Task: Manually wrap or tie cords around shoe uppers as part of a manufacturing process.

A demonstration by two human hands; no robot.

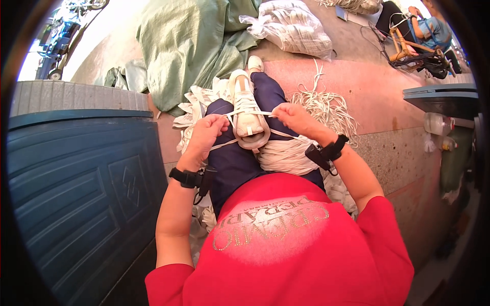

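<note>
A white sneaker (250, 122) rests across my lap, toe pointing away and its opening toward me. White shoelace (261, 112) runs through its upper eyelets and stretches out to both sides. At the shoe's left, my left hand (208, 133) pinches one side of the lace between thumb and fingers. My right hand (296, 117) grips the other side of it, on the right. Loose lace ends hang below both hands, over my dark trousers (229, 163). Each wrist wears a black strap with a small device.
A heap of loose white laces (329, 109) lies to the right, and a pale lace bundle (286, 155) sits by my thigh. A green tarp (189, 46) and a clear bag of white items (296, 28) stand ahead. Blue door (87, 199) at left; another person (434, 30) sits far right.
</note>
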